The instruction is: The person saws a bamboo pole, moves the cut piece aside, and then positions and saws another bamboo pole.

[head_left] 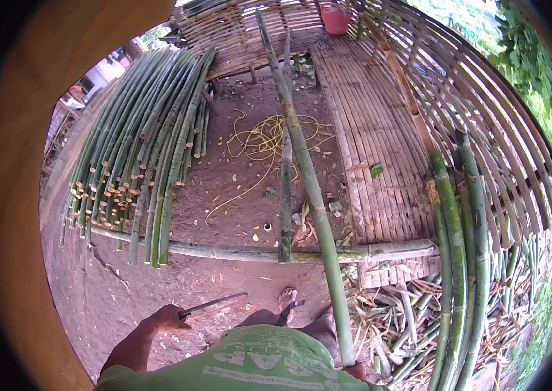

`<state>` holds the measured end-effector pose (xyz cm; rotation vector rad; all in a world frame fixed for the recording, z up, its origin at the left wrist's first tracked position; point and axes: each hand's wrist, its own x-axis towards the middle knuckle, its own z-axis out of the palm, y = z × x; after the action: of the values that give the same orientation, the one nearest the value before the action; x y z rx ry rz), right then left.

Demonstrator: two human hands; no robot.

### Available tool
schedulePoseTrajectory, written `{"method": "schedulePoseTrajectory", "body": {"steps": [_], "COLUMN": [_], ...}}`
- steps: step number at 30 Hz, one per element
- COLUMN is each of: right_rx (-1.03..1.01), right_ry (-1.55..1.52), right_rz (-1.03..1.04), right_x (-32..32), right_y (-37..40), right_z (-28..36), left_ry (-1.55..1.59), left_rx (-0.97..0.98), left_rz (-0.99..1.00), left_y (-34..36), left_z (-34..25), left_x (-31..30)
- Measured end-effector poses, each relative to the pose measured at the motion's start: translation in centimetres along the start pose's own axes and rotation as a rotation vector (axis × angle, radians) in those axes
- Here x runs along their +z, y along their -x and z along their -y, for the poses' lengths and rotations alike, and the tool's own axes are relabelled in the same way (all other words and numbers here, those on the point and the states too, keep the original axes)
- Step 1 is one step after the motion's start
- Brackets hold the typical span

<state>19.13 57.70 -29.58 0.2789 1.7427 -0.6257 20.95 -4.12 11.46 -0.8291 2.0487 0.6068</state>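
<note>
At lower left, my left hand (168,317) is closed around a long, narrow bladed tool (216,303), dark along its top with an orange strip below. The blade points right, over the dirt. A long green bamboo pole (320,221) runs from the far end of the yard to my body, crossing a horizontal bamboo rail (243,252). At its near end is my right hand (358,371), closed at the pole's side and partly hidden by my green shirt. Just left of that pole, a thinner bamboo pole (285,189) also lies across the rail.
A big stack of cut bamboo poles (139,150) rests on the rail at left. Yellow hose (266,137) lies coiled on the dirt. At right are a slatted bamboo bench (380,143), upright green poles (458,260) and split bamboo scraps (400,319). A red container (335,18) stands behind.
</note>
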Motion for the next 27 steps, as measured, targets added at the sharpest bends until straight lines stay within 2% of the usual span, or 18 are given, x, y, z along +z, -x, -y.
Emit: {"method": "schedulePoseTrajectory", "body": {"steps": [3, 4, 5, 8, 9, 12, 13, 14, 16, 18, 19, 22, 23, 26, 27], "right_rx": [0.016, 0.182, 0.175, 0.086, 0.087, -0.289, -0.344, -0.335, -0.201, -0.024, -0.067, -0.03, -0.015, 0.03, 0.034], "right_ry": [0.009, 0.061, 0.077, -0.135, -0.081, 0.116, 0.037, -0.028, 0.086, -0.012, 0.048, 0.083, 0.108, 0.183, 0.223], "right_rz": [0.004, -0.049, -0.05, 0.072, 0.137, -0.173, -0.179, -0.24, -0.362, -0.301, -0.414, -0.41, -0.349, -0.264, -0.293], "right_x": [-0.2, 0.0, 1.0, 0.1, -1.6, -1.8, -4.5, -4.5, -4.0, -5.7, -4.7, -4.6, -5.0, -5.3, -5.1], "right_y": [2.4, 0.9, -1.3, -1.2, 1.7, 1.5, 7.6, 7.7, 6.9, 8.8, 7.0, 5.5, 5.3, 5.8, 5.9], "right_z": [2.0, 2.3, 0.4, 0.9, 4.9, 5.7, 11.6, 12.3, 15.3, 18.9, 18.3, 17.7, 17.7, 18.2, 18.5], "left_ry": [-0.05, -0.055, -0.117, -0.119, -0.093, -0.105, -0.05, -0.079, -0.132, -0.099, -0.12, -0.098, -0.077, 0.028, 0.034], "left_rx": [0.018, 0.023, 0.043, 0.081, 0.033, 0.08, 0.047, 0.058, 0.089, 0.099, 0.102, 0.101, 0.1, 0.124, 0.141], "left_rz": [0.025, 0.035, 0.027, 0.009, 0.012, -0.009, -0.025, -0.055, -0.119, -0.19, -0.223, -0.323, -0.353, -0.417, -0.438], "left_y": [-1.2, -1.3, -1.3, -0.8, -0.3, 1.3, 2.0, 2.1, 2.2, 2.1, 2.0, 0.7, -0.1, -2.2, -3.4], "left_z": [-0.7, -0.8, -1.1, -0.9, -1.0, -1.4, -1.9, -1.8, -1.8, -2.7, -3.0, -3.3, -3.4, -5.9, -6.4], "left_x": [-1.6, -1.8, -2.4, -4.0, -4.5, -6.1, -6.5, -6.8, -7.4, -7.5, -7.5, -6.2, -5.7, -3.5, -2.9]}}
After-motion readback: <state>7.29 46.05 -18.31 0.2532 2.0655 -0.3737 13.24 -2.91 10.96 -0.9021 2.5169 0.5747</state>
